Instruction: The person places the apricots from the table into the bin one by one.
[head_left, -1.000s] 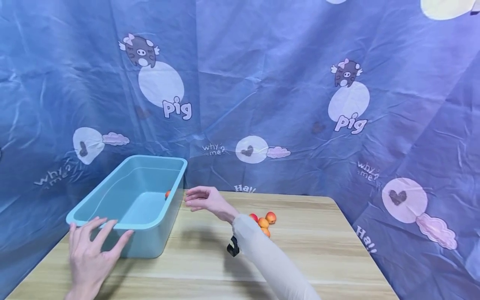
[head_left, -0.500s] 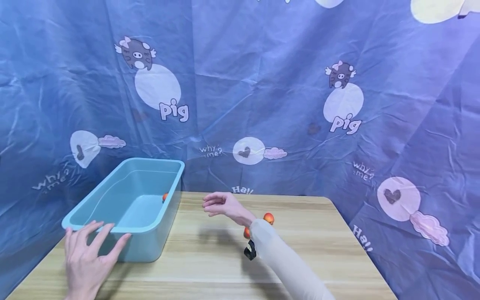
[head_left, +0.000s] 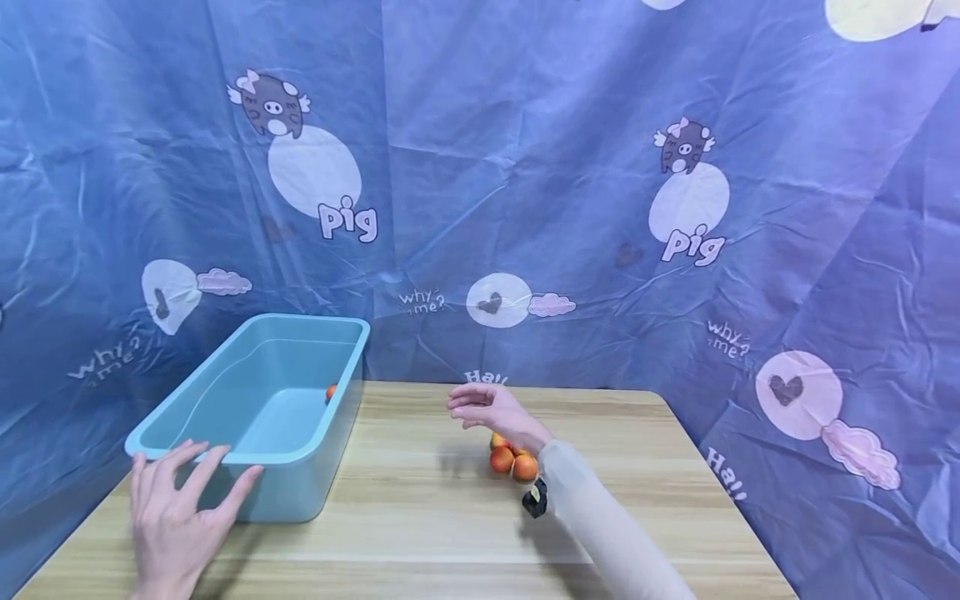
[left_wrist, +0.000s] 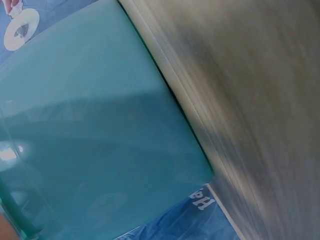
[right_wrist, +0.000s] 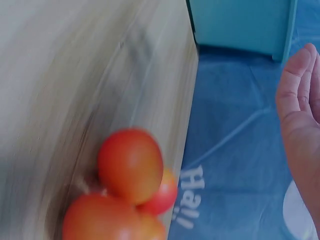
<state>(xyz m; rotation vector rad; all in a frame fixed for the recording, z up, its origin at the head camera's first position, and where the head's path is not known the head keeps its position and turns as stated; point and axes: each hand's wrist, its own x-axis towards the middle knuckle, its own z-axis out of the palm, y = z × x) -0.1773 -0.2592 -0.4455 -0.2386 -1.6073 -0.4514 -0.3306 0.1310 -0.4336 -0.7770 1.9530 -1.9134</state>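
Observation:
A light blue plastic bin [head_left: 288, 487] stands on the left of the table. My left hand [head_left: 178, 512] rests with spread, relaxed fingers at its near rim, the thumb by the outer front wall. Inside the bin, one orange-red fruit [head_left: 331, 392] shows beside the right wall. My right hand [head_left: 498, 412] is in the air above the table, its fingers loosely bent and holding nothing. Several small round orange-red fruits [head_left: 523, 467] lie bunched under that wrist, partly hidden by it. In the right wrist view, the fruits [right_wrist: 131, 165] touch one another, below and left of the hand.
The light wood table [head_left: 405, 533] has its right edge [head_left: 738, 492] beside a hanging cloth. A blue cloth [head_left: 450, 183] with printed pigs hangs behind and around the table. A black strap piece [head_left: 535, 498] hangs at the right wrist.
My right hand has moved rightward from beside the bin to over the bunched fruits, staying empty. The left hand keeps its place at the rim; the view shifted slightly.

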